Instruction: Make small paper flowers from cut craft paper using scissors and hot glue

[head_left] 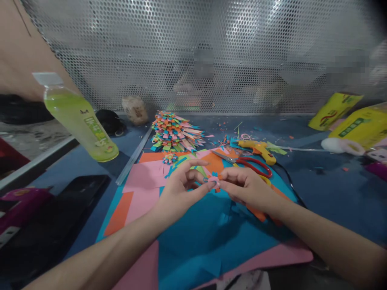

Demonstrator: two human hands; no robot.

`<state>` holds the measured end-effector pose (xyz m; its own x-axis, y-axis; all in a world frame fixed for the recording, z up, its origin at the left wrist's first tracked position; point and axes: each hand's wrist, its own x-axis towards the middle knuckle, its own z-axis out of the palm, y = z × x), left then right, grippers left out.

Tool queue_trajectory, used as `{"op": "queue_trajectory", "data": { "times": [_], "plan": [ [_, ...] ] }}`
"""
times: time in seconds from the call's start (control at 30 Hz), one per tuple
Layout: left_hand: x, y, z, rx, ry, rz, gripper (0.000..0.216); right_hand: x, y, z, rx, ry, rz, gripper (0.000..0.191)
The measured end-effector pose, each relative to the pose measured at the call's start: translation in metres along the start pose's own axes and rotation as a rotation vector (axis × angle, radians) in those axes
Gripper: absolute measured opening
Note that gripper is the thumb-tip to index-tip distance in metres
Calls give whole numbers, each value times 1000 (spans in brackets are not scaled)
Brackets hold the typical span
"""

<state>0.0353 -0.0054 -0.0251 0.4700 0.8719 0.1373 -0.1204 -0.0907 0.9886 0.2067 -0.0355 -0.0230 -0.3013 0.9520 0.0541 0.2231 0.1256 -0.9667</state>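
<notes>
Hold paper rosette (213, 181) lightly, clamped between fingers of left hand (183, 186) and right hand (249, 185), without crushing its strips (215, 175); avoid red-handled scissors (237, 161) just beyond right fingers.

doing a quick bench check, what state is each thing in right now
left hand: pinching the paper piece
right hand: pinching the paper piece
paper piece: held between both hands' fingertips
scissors: lying down, open or shut unclear
glue gun: lying down, on or off unclear
bottle: capped, green liquid inside
black device: lying flat, dark
</notes>
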Motion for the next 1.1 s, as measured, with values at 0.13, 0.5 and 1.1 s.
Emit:
{"op": "queue_trajectory", "data": {
  "times": [0.13, 0.5, 1.1],
  "plan": [
    [-1, -1, 0, 23, 13, 8, 35, 0, 1, 0, -12, 12, 0, 23],
    [1, -6, -2, 37, -5, -9, 40, 0, 5, -1, 115, -32, 41, 22],
    [3, 1, 0, -24, 60, -82, 44, 7, 11, -2, 2, 66, -8, 25]
  ]
}}
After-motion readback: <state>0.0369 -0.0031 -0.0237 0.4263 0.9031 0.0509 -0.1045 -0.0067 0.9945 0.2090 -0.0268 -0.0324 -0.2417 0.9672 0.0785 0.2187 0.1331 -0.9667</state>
